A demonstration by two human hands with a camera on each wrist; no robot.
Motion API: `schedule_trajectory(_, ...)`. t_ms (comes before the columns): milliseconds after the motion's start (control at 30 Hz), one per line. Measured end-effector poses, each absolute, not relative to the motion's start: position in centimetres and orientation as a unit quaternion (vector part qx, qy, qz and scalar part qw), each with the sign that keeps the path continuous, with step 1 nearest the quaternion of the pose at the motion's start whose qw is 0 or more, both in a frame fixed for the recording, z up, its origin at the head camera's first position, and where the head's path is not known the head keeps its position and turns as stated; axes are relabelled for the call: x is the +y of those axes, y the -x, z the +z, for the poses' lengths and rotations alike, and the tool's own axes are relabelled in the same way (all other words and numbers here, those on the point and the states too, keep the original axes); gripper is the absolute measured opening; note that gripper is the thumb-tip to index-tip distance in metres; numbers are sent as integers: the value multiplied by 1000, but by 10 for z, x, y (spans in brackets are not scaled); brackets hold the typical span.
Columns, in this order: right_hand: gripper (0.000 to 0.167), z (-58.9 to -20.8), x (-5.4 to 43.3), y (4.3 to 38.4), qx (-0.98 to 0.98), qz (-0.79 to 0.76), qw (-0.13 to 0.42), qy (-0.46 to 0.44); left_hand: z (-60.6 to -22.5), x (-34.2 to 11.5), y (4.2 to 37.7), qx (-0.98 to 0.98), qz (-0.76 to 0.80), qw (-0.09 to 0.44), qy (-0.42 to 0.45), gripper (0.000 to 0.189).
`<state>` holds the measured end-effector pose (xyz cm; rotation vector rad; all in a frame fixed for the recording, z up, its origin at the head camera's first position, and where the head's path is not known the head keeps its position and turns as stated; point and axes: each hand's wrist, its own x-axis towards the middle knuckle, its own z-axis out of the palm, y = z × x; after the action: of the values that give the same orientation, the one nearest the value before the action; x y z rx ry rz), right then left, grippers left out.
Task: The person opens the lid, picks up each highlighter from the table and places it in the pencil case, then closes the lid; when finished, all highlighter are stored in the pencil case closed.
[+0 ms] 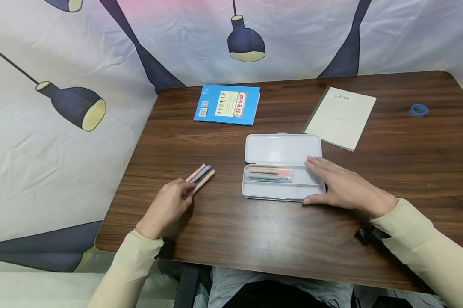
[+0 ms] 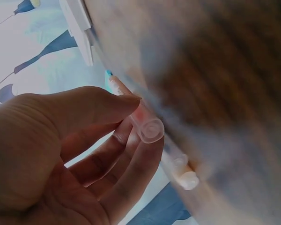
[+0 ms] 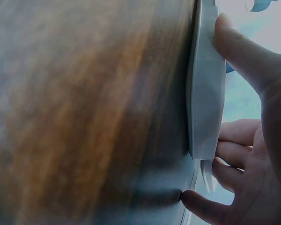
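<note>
In the left wrist view, my left hand (image 1: 169, 205) pinches a pale pink pen (image 2: 143, 117) between thumb and fingers, its clear end toward the camera. Two more pens (image 2: 180, 161) lie close beside it, low by the tabletop. One of the three pens in the head view is a blue-grey patterned pen (image 1: 202, 173). My right hand (image 1: 344, 188) rests spread at the right end of an open white pencil case (image 1: 283, 192). Its thumb touches the front edge and its forefinger reaches the hinge side. Several pens (image 1: 269, 174) lie in the case's back compartment.
Behind the case lie a blue book (image 1: 208, 100) and, farther right, a cream notebook (image 1: 339, 122). A roll of blue tape (image 1: 418, 110) sits near the right edge of the brown wooden table (image 1: 223, 226). A printed cloth (image 1: 193, 42) hangs along the back.
</note>
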<state>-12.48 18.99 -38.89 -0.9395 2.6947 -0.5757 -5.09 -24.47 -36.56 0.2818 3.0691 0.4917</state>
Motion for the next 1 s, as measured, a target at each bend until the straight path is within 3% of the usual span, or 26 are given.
schedule_trajectory(167,107,-389,190,125,920,-198,115,319,-359,-239,55,979,168,-15,-116,21)
schedule_trajectory(533,109,-388,189,125,920,-199,120,315,-347,-190,77,965,155,-19,-209,24)
schedule_trajectory(1000,111,-390,190,125,921,-204,122,310,-346,-121,94,932,121,18,-341,26)
